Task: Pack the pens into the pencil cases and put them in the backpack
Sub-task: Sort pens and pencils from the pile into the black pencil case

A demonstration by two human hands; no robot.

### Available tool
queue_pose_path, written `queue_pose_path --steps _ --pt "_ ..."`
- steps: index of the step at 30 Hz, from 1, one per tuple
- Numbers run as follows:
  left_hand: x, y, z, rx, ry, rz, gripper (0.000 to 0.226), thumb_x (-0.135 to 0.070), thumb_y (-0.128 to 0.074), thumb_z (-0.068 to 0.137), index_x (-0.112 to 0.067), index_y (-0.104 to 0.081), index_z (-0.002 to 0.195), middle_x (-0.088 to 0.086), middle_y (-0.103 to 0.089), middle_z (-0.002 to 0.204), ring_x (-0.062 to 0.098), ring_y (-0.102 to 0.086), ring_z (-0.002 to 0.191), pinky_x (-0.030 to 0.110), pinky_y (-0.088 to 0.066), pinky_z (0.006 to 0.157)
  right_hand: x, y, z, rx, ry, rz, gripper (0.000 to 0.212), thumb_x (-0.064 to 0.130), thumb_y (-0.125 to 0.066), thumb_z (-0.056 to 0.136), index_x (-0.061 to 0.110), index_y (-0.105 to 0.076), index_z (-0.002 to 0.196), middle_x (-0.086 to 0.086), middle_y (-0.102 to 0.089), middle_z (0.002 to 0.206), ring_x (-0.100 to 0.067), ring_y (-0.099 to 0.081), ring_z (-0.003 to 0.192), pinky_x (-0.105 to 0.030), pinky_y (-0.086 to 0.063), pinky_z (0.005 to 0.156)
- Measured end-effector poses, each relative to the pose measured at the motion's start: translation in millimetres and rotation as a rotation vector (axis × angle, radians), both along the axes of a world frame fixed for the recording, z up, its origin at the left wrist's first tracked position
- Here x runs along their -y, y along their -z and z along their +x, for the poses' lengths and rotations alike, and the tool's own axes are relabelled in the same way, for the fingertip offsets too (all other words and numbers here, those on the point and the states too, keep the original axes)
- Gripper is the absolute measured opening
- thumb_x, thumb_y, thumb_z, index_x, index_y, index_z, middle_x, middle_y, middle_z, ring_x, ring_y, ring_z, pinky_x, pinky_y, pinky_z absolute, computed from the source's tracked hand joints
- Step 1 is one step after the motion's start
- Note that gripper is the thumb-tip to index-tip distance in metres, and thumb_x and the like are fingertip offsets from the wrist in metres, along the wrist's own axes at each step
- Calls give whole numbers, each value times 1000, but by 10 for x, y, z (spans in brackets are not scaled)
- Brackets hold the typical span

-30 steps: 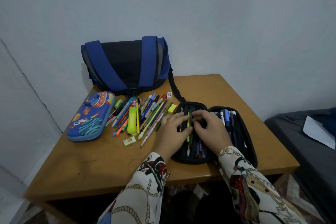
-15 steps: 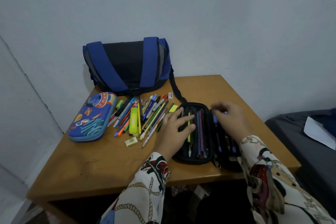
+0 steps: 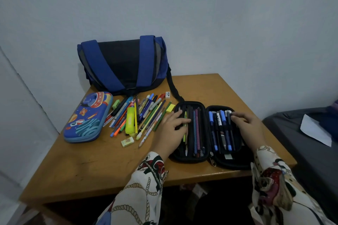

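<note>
A black pencil case lies open flat on the wooden table, with pens held in both halves. My left hand rests with straight fingers on the left half, over a green pen. My right hand lies on the outer edge of the right half, fingers touching the blue and black pens there. A heap of loose pens and pencils lies left of the case. A shut blue space-print pencil case sits further left. The blue and black backpack stands against the wall.
Small erasers and a yellow-green eraser lie among the pens, and a white one sits near the backpack strap. A grey bed with white paper stands to the right of the table. Walls close the table's back and left.
My right hand left the middle of the case and swung out to the right half, folding it down flat. My left hand stayed on the left half.
</note>
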State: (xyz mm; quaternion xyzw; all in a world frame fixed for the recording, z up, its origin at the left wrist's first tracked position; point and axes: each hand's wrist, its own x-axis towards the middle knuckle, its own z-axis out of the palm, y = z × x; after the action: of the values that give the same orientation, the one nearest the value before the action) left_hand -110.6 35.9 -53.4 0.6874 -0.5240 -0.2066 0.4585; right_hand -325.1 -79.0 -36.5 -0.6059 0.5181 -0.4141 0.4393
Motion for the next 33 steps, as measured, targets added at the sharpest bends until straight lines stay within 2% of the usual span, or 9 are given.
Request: queue_pose_path --steps 3,6,8,12,18,22,26,30,33 --pt "-2 18 4 25 3 15 36 -38 -58 94 -41 -56 130 -20 -38 148 3 -19 142 38 -17 118 -7 9 -6 8 -40 8 17 28 -71 87 19 -72 102 -15 -69 103 -30 -68 92 -44 -59 80" --pt "15 24 6 1 -15 21 38 -39 -51 98 -33 -53 135 -20 -38 148 2 -18 142 41 -16 120 2 67 -46 -32 -55 5 32 52 -73 72 36 -74 100 -12 -60 116 -28 -63 104 -49 -55 91" --pt "23 26 8 -6 -13 24 34 -31 -47 100 -32 -57 132 -21 -38 148 2 -17 142 41 -15 120 9 77 -53 -2 -73 -1 20 35 -69 83 36 -74 103 -10 -55 119 -26 -58 110 -52 -49 99" --pt "16 31 9 10 9 30 34 -25 -47 99 -36 -60 128 -21 -36 149 2 -14 143 38 -14 120 15 84 -69 8 -93 2 35 10 -55 90 32 -73 110 -11 -52 120 -26 -52 115 -54 -41 106" --pt "14 34 15 35 3 27 33 -31 -52 97 -39 -58 129 -21 -35 150 2 -14 143 40 -13 120 -18 67 -83 16 -156 -20 32 33 -59 79 46 -73 105 -5 -53 117 -23 -54 114 -54 -42 105" --pt "15 45 26 32 -1 33 34 -32 -53 97 -40 -57 129 -22 -35 149 1 -14 143 38 -13 120 15 120 -98 20 -169 -33 27 31 -66 87 44 -71 110 -5 -54 123 -23 -56 115 -53 -48 101" --pt "17 52 19 41 2 48 41 -38 -55 96 -38 -50 137 -23 -34 150 -1 -13 143 37 -13 120 72 194 -129 17 -179 -20 46 57 -66 67 50 -68 112 -3 -57 124 -25 -60 113 -53 -51 97" --pt "32 61 22 47 -7 42 40 -44 -48 98 -34 -52 137 -22 -36 149 1 -16 142 36 -15 119 62 194 -112 64 -148 -38 30 45 -66 77 45 -72 106 0 -63 121 -22 -61 112 -52 -50 99" --pt "12 -13 -21 -60 -24 -60 39 -37 -44 101 -27 -51 139 -14 -44 146 2 -32 136 29 -25 115 64 189 -105 115 -91 -36 21 27 -64 90 32 -75 107 0 -68 115 -22 -63 110 -50 -51 98"
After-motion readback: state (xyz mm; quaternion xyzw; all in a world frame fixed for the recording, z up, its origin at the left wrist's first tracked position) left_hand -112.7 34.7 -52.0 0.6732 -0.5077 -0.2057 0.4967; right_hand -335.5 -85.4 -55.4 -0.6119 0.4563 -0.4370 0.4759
